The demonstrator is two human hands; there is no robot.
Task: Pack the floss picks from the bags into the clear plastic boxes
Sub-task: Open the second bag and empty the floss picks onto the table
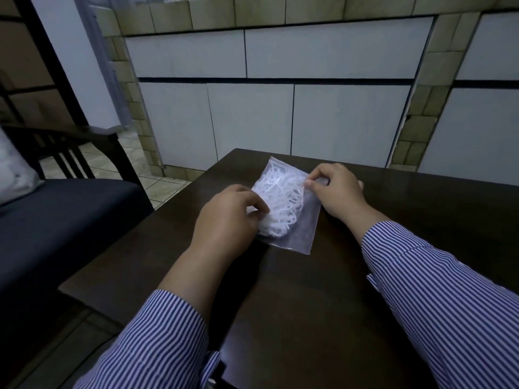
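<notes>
A clear plastic bag (292, 209) is lying flat on the dark wooden counter (393, 220), near its far edge, with a tangle of white floss picks (280, 200) showing through its left half. The left hand (227, 217) is gripping the bag's left side, fingers curling onto the bulge of picks. The right hand (337, 189) is pinching the bag's right edge between thumb and forefinger. Both forearms are wearing blue-and-white striped sleeves (438, 279). A dark cushioned bench (56, 220) is sitting to the left of the counter.
</notes>
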